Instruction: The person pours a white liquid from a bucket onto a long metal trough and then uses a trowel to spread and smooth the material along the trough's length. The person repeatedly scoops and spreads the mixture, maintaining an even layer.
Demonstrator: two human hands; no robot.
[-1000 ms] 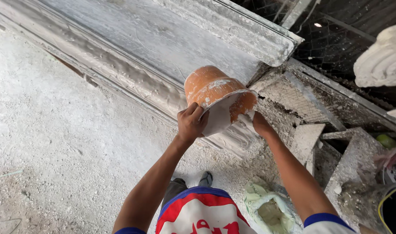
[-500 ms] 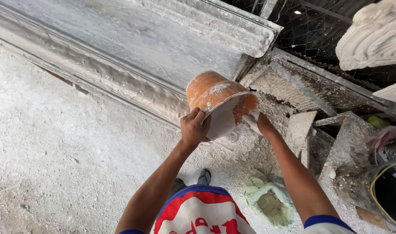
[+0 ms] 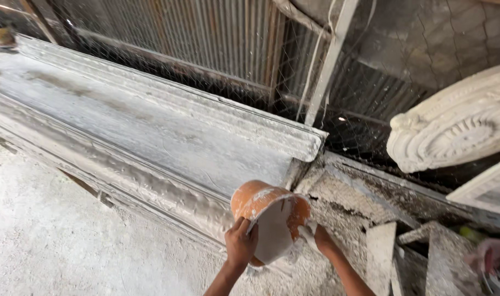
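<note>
left hand (image 3: 240,243): fingers curled on the rim of the orange bowl (image 3: 269,216) | right hand (image 3: 319,241): fingers grip its far edge | bowl: tipped between both hands, just above the long plaster mould (image 3: 151,137)

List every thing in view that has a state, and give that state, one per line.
Orange bowl: tipped on its side, smeared with white plaster, held in both hands.
Left hand: gripping the bowl's rim.
Right hand: against the bowl's other side.
Long mould: lying flat, coated white.
Round plaster ornament: leaning, tilted.
Broken slabs: piled, cracked.
</note>
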